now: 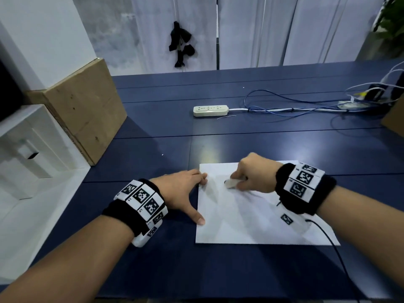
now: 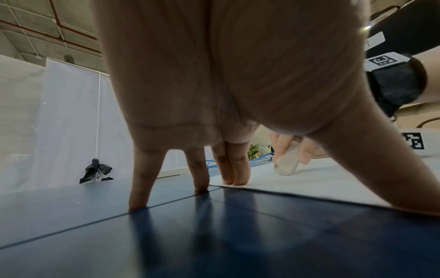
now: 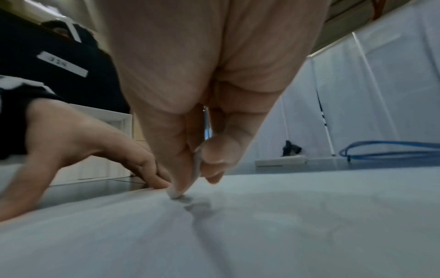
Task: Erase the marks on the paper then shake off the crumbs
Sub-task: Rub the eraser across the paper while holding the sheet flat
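A white sheet of paper (image 1: 244,217) lies flat on the blue table near its front edge. My right hand (image 1: 253,173) pinches a small white eraser (image 1: 231,183) and presses its tip onto the paper's upper left part, on a dark smudged mark (image 3: 197,206). The eraser (image 2: 287,163) also shows in the left wrist view, its end on the sheet. My left hand (image 1: 185,191) rests spread with straight fingers on the paper's left edge, thumb (image 1: 197,217) and two fingertips (image 2: 234,176) on the sheet, the others on the table.
A beige power strip (image 1: 210,110) with white and blue cables (image 1: 284,106) lies further back on the blue table (image 1: 153,127). A cardboard sheet (image 1: 87,110) leans at the left. A black cable (image 1: 332,243) runs from my right wrist across the paper's lower right corner.
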Tool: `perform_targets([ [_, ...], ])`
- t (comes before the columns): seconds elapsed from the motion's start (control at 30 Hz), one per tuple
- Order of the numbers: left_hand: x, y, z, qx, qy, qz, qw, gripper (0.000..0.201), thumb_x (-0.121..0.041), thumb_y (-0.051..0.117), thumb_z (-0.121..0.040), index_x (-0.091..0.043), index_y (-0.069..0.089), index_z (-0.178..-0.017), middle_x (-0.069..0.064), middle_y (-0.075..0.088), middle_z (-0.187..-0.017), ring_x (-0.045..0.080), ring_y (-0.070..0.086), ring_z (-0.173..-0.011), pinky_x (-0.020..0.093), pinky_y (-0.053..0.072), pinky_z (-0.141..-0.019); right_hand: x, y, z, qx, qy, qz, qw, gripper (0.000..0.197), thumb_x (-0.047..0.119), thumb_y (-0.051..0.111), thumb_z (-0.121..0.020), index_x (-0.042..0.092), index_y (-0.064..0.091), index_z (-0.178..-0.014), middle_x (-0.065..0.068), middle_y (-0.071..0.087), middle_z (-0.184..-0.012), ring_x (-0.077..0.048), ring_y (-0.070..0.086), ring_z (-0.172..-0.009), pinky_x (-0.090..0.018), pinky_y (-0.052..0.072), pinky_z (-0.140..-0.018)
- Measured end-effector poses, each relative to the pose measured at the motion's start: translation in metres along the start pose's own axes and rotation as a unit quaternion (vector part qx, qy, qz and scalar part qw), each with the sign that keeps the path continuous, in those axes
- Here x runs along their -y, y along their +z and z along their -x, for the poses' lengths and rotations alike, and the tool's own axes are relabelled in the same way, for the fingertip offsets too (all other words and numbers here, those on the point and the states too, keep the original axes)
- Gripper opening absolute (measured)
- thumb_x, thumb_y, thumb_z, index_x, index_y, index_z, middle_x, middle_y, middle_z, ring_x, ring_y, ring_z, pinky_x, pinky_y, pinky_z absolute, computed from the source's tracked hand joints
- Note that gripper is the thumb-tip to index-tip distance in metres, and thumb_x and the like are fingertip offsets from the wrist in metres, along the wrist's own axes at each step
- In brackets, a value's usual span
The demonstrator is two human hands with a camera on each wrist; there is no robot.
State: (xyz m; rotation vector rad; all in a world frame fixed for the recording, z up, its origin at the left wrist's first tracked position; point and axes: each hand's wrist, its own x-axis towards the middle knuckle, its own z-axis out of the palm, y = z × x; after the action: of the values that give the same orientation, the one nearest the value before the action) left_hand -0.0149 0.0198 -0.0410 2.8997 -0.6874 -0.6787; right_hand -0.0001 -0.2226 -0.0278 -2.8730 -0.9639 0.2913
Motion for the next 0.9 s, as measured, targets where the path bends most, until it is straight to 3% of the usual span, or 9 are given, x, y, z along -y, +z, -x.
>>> perform_targets([
  [0.13, -0.002, -0.001, 0.002, 0.002, -0.003, -0.006, 1.0, 0.12, -0.075, 0.081, -0.05, -0.026, 0.033, -0.148, -0.025, 0.032, -0.14, 0.005, 0.038, -0.133, 0.043, 0.043, -0.106, 0.017, 0.005, 0.024, 0.039, -0.072, -0.024, 0.996, 0.045, 0.053, 0.044, -0.082, 0.013, 0.066, -0.08, -0.008, 0.059, -0.069, -0.023, 0.047, -0.064, -0.034, 0.048, -0.066],
  [0.27, -0.005, -0.003, 0.003, 0.004, -0.002, -0.01, 1.0, 0.118, -0.075, 0.081, -0.05, -0.024, 0.034, -0.147, -0.023, 0.033, -0.141, 0.006, 0.038, -0.133, 0.043, 0.043, -0.106, 0.026, 0.003, 0.028, 0.114, -0.111, -0.036, 0.987, 0.029, 0.041, 0.065, -0.085, 0.026, 0.074, -0.109, 0.001, 0.069, -0.086, -0.011, 0.053, -0.073, -0.02, 0.041, -0.07],
  [0.4, -0.006, -0.003, 0.003, 0.005, -0.004, -0.014, 1.0, 0.118, -0.075, 0.081, -0.051, -0.025, 0.034, -0.146, -0.023, 0.032, -0.141, 0.006, 0.038, -0.133, 0.044, 0.043, -0.106, 0.003, -0.001, 0.0, 0.011, -0.038, -0.001, 0.999, 0.025, 0.034, 0.061, -0.087, 0.012, 0.071, -0.083, -0.01, 0.051, -0.061, -0.026, 0.039, -0.062, -0.038, 0.049, -0.065],
  [0.47, -0.004, -0.002, 0.002, 0.005, -0.005, -0.011, 1.0, 0.118, -0.075, 0.081, -0.05, -0.024, 0.034, -0.145, -0.023, 0.032, -0.141, 0.006, 0.039, -0.133, 0.045, 0.043, -0.106, -0.002, 0.003, 0.002, -0.004, -0.022, -0.006, 1.0, 0.031, 0.035, 0.059, -0.088, 0.008, 0.064, -0.074, -0.011, 0.043, -0.059, -0.024, 0.033, -0.06, -0.039, 0.047, -0.06],
  [0.6, -0.003, -0.002, 0.0, 0.003, -0.007, -0.01, 1.0, 0.115, -0.075, 0.081, -0.049, -0.025, 0.037, -0.142, -0.024, 0.034, -0.136, 0.006, 0.041, -0.13, 0.043, 0.044, -0.105, 0.019, 0.008, 0.032, 0.072, -0.123, -0.039, 0.989, 0.024, 0.039, 0.062, -0.087, 0.02, 0.072, -0.096, -0.001, 0.061, -0.076, -0.014, 0.046, -0.065, -0.024, 0.043, -0.067],
  [0.67, -0.002, -0.002, 0.0, 0.003, -0.006, -0.009, 1.0, 0.114, -0.075, 0.081, -0.048, -0.024, 0.039, -0.141, -0.025, 0.034, -0.131, 0.006, 0.041, -0.128, 0.043, 0.044, -0.105, 0.022, 0.005, 0.035, 0.121, -0.116, -0.064, 0.984, 0.03, 0.044, 0.062, -0.085, 0.027, 0.073, -0.107, 0.001, 0.067, -0.08, -0.013, 0.057, -0.07, -0.022, 0.047, -0.069],
  [0.73, -0.002, -0.002, -0.001, 0.004, -0.008, -0.007, 1.0, 0.114, -0.075, 0.082, -0.048, -0.024, 0.039, -0.141, -0.026, 0.034, -0.13, 0.006, 0.041, -0.128, 0.042, 0.044, -0.104, 0.015, 0.001, 0.021, 0.094, -0.084, -0.054, 0.991, 0.028, 0.04, 0.065, -0.085, 0.023, 0.074, -0.104, -0.001, 0.069, -0.074, -0.017, 0.058, -0.066, -0.025, 0.049, -0.069],
  [0.83, -0.005, -0.003, 0.001, 0.003, -0.006, -0.009, 1.0, 0.114, -0.073, 0.083, -0.05, -0.025, 0.037, -0.143, -0.026, 0.034, -0.134, 0.006, 0.041, -0.13, 0.043, 0.045, -0.104, -0.001, -0.002, 0.001, 0.013, -0.025, -0.028, 0.999, 0.029, 0.037, 0.06, -0.088, 0.01, 0.071, -0.085, -0.009, 0.052, -0.06, -0.023, 0.041, -0.06, -0.035, 0.045, -0.061],
  [0.9, -0.006, -0.003, 0.001, 0.003, -0.006, -0.01, 1.0, 0.115, -0.072, 0.083, -0.051, -0.024, 0.036, -0.145, -0.024, 0.032, -0.14, 0.005, 0.039, -0.132, 0.042, 0.044, -0.106, -0.001, 0.002, 0.006, 0.009, -0.03, -0.032, 0.999, 0.034, 0.04, 0.058, -0.09, 0.007, 0.067, -0.083, -0.008, 0.048, -0.058, -0.021, 0.036, -0.059, -0.033, 0.043, -0.059],
])
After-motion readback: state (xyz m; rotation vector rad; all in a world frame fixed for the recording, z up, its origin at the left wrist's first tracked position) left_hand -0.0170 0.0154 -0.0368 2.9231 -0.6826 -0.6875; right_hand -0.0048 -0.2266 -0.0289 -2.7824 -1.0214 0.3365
